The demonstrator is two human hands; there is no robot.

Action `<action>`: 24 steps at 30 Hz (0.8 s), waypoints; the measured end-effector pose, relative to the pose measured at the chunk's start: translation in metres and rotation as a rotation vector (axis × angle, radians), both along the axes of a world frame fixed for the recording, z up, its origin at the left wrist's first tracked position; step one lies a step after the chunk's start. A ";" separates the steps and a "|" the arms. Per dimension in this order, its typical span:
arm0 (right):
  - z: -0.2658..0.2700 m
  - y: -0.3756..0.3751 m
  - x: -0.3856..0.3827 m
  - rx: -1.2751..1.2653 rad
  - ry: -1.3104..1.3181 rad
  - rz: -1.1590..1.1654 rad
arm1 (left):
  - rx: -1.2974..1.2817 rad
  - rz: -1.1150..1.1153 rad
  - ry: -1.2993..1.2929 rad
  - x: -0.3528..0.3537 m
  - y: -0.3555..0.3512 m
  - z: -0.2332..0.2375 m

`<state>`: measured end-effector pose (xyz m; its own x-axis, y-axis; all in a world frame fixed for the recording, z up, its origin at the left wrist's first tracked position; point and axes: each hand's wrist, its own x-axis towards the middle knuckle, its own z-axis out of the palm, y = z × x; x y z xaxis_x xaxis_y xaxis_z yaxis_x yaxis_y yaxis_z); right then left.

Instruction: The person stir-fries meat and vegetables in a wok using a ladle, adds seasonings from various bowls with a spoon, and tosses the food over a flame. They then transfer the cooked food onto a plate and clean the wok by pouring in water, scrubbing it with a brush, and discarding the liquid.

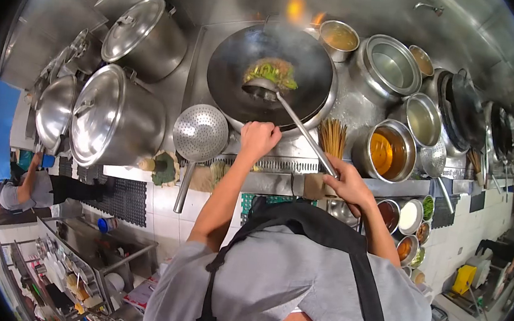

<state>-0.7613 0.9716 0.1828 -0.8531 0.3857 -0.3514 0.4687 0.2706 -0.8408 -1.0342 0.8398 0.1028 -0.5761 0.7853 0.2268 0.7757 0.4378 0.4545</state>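
Observation:
A black wok [228, 71] sits on the stove, with chopped green vegetables [273, 70] steaming in its middle. My right hand [348, 185] is wrapped round the long handle of a ladle [300, 126]. The ladle's bowl rests in the wok against the near side of the food. At the wok's near edge, my left hand [259, 140] is closed on the rim; its fingertips are hidden. A perforated strainer [200, 133] lies just left of my left hand. Between the wok and my right hand stands a bamboo wok brush [333, 138].
Two large lidded pots [97, 114] stand at left. On the right are a pot of amber liquid [387, 153], more metal pots [392, 63] and bowls of seasonings [411, 215]. Flame [296, 8] shows behind the wok. Another person [25, 191] is at far left.

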 end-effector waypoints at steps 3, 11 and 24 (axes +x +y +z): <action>0.005 0.030 -0.005 0.103 0.161 -0.142 | -0.025 0.000 -0.026 -0.004 0.002 -0.004; -0.061 0.228 -0.129 0.701 -0.046 -0.374 | 0.300 -0.076 -0.010 0.043 -0.072 0.014; -0.070 0.243 -0.048 0.848 -0.106 -0.685 | -0.795 0.537 -0.839 0.175 -0.467 -0.263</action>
